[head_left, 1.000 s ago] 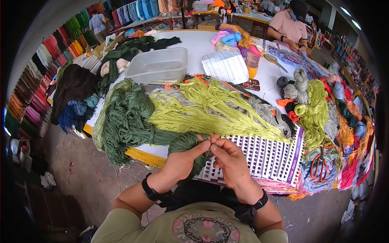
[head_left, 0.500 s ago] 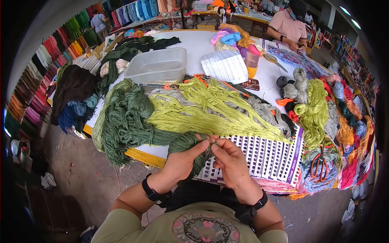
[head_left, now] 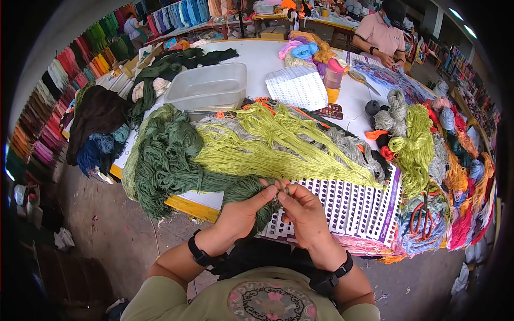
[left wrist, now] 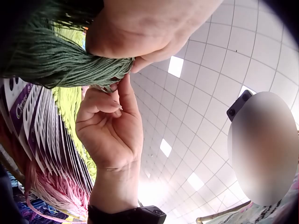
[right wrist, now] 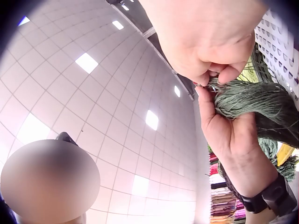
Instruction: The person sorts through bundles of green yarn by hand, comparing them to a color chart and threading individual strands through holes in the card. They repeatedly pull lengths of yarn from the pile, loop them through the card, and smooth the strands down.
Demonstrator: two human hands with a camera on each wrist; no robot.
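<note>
A dark green thread skein point(head_left: 240, 188) stretches from the large green pile point(head_left: 166, 155) to the table's front edge. My left hand point(head_left: 241, 215) grips its gathered end, thumb laid across the strands. Close beside it, my right hand point(head_left: 308, 216) pinches a bit of thread at the skein's tip. In the left wrist view the green strands point(left wrist: 56, 65) draw together at the meeting fingertips. From the right wrist, the looped bundle point(right wrist: 257, 99) lies in the left hand, while the right fingertips overlap its end.
Yellow-green skeins point(head_left: 289, 144) lie over punched white cards point(head_left: 353, 208) at the front. A clear plastic tub point(head_left: 206, 88) and a printed sheet point(head_left: 297, 88) stand behind. Red-handled scissors point(head_left: 420, 222) rest on mixed skeins at right. Another person point(head_left: 383, 40) works across the table.
My right fingertips shift slightly at the skein's tip, with a small loop of thread now showing there. The left hand keeps its grip. A person at the back left has turned and leaned.
</note>
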